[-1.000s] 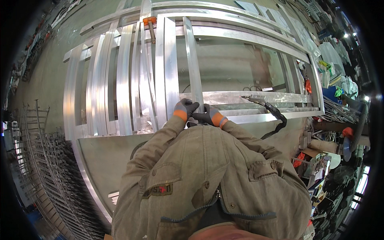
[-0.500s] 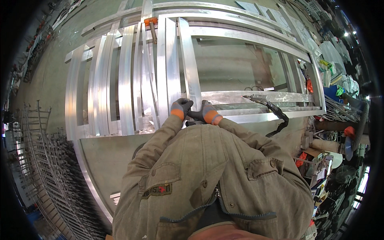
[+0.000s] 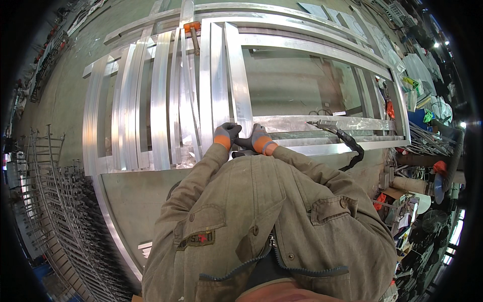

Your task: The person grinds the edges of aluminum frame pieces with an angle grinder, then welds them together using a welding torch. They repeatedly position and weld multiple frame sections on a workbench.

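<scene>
At the near edge of the metal frame, my two gloved hands meet at the near end of a silvery rectangular metal bar (image 3: 238,75). My left hand (image 3: 226,135), in a grey, black and orange glove, is closed at the bar's left side with its fingers curled. On the right side, my right hand (image 3: 259,139) is closed around the same end, its dark fingertips pointing toward the left hand. The undersides of the fingers are hidden. Just left of this bar lies another wide metal bar (image 3: 218,75), parallel to it.
Several more metal bars (image 3: 159,80) lie crosswise to the left. An orange-headed hammer (image 3: 192,30) rests among them at the far side. A welding torch (image 3: 327,125) with a black cable lies on the frame's rail (image 3: 282,122) to the right. Metal racks (image 3: 55,201) stand lower left; clutter fills the right side.
Both hands stay at the bar's near end with almost no movement. The view has shifted very slightly.
</scene>
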`<action>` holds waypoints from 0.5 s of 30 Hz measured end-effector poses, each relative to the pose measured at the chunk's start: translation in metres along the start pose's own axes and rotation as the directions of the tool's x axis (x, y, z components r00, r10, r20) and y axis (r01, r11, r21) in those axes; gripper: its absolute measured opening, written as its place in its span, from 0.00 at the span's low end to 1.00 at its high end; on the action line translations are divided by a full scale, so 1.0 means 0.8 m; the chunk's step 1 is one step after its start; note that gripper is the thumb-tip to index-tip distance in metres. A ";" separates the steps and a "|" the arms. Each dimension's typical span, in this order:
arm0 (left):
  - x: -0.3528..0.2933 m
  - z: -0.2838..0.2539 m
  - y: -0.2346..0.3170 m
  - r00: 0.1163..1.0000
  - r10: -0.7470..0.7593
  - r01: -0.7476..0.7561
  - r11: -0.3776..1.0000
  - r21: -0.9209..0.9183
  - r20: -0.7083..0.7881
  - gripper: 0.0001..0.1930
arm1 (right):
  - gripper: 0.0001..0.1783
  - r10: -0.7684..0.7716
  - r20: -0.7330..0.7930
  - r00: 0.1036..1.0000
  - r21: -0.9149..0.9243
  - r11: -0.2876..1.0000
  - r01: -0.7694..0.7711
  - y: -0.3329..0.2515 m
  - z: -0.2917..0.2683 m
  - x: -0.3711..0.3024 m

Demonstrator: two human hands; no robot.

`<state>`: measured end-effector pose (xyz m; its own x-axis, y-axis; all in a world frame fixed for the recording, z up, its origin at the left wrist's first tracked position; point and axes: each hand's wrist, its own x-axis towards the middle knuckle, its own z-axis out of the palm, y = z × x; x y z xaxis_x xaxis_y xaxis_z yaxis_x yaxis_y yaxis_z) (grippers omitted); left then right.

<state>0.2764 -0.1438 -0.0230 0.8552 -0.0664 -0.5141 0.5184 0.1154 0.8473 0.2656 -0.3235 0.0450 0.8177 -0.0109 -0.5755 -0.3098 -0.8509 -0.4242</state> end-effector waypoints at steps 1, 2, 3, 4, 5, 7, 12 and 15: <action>0.001 -0.001 -0.001 1.000 0.001 -0.001 1.000 -0.002 -0.002 0.21 | 0.83 -0.001 0.002 1.000 -0.005 1.000 0.001 0.000 0.000 0.001; 0.002 -0.001 -0.002 1.000 -0.006 0.006 1.000 0.000 -0.009 0.21 | 0.83 -0.005 0.008 1.000 -0.008 1.000 0.005 0.000 0.000 0.002; 0.003 -0.001 -0.002 1.000 0.006 -0.006 1.000 -0.001 -0.008 0.21 | 0.83 -0.010 0.006 1.000 -0.005 1.000 0.010 0.000 0.000 0.003; 0.003 -0.002 -0.003 1.000 0.009 -0.009 1.000 0.000 -0.012 0.21 | 0.83 -0.005 0.003 1.000 -0.014 1.000 0.005 0.000 0.001 0.004; 0.003 -0.002 -0.003 1.000 -0.003 0.003 1.000 0.004 -0.015 0.20 | 0.83 -0.007 -0.001 1.000 -0.011 1.000 0.007 0.000 0.002 0.006; 0.004 -0.004 -0.003 1.000 -0.001 0.001 1.000 0.009 -0.008 0.21 | 0.84 0.008 -0.012 1.000 -0.031 0.999 -0.008 -0.001 0.003 0.007; 0.007 -0.006 -0.003 1.000 0.003 -0.003 1.000 0.014 0.001 0.22 | 0.80 0.002 0.014 1.000 -0.027 1.000 -0.002 -0.006 0.001 0.007; 0.015 -0.010 -0.008 1.000 -0.003 0.003 0.997 0.071 -0.004 0.22 | 0.78 -0.005 0.007 1.000 -0.030 1.000 0.005 -0.008 -0.001 0.006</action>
<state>0.2835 -0.1378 -0.0358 0.8537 -0.0628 -0.5170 0.5199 0.0442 0.8531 0.2719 -0.3182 0.0454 0.8158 -0.0033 -0.5783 -0.2909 -0.8666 -0.4055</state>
